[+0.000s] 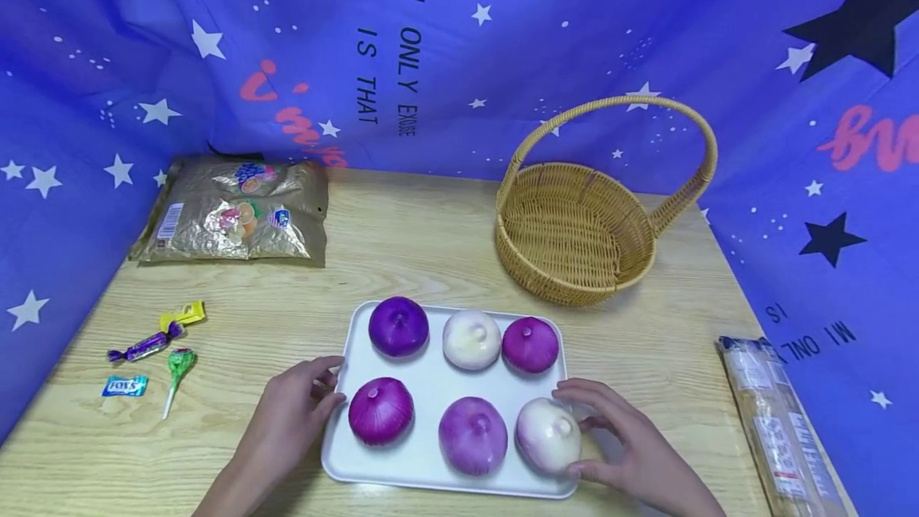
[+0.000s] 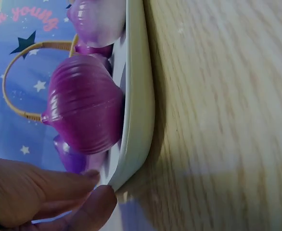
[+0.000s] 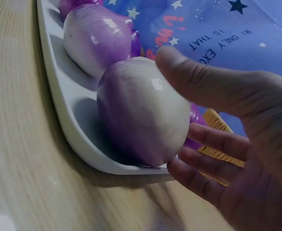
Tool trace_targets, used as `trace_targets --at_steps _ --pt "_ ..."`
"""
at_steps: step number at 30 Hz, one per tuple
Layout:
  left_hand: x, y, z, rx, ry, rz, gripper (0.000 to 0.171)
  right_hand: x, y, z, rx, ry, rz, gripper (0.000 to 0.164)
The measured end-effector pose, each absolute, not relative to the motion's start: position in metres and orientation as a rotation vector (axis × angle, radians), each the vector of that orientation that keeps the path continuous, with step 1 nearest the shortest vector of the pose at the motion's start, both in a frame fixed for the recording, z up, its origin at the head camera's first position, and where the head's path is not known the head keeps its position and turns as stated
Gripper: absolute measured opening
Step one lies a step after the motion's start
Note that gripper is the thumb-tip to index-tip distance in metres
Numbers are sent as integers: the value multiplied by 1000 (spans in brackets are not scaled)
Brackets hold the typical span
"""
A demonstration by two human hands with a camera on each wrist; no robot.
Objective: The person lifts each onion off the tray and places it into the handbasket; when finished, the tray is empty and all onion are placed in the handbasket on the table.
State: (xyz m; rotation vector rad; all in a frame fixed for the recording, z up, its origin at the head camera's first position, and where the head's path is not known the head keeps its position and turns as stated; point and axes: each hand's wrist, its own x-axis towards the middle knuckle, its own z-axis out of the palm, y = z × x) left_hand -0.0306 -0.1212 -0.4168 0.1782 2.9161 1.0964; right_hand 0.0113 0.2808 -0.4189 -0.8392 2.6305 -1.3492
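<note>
A white tray (image 1: 438, 479) carries several purple and white onions. My left hand (image 1: 294, 401) is at its left edge, fingertips right at the rim beside the near-left dark purple onion (image 1: 380, 412); that onion (image 2: 85, 103) is large in the left wrist view. At the tray's near-right corner sits a white-and-purple onion (image 1: 547, 436), with my right hand (image 1: 632, 445) beside it. In the right wrist view the thumb and spread fingers lie around the right side of this onion (image 3: 141, 113). A light purple onion (image 1: 472, 436) rests between the two near ones.
A wicker basket (image 1: 560, 290) with a tall handle stands behind the tray. At back left lies a gold candy bag (image 1: 280, 242). Wrapped candies, such as a purple one (image 1: 147, 345), and a green lollipop (image 1: 181, 365) lie left. A clear plastic pack (image 1: 778, 429) is far right.
</note>
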Motion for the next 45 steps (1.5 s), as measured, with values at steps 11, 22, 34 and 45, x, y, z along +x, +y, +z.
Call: trace_targets --at_steps 11,22,34,45 --pt "-26 -118 -416 117 2944 1066 36 16 275 -421 -842 2770 -1150 63" --pt "-27 -117 -417 103 2939 1061 34 7 266 -377 -772 2583 -1494 61" --pt "-27 -117 -421 130 2959 1053 33 -71 301 -342 -798 2431 -1854 69" --pt "-27 -116 -421 144 2980 1051 34 -157 314 -321 -180 2676 -1611 59"
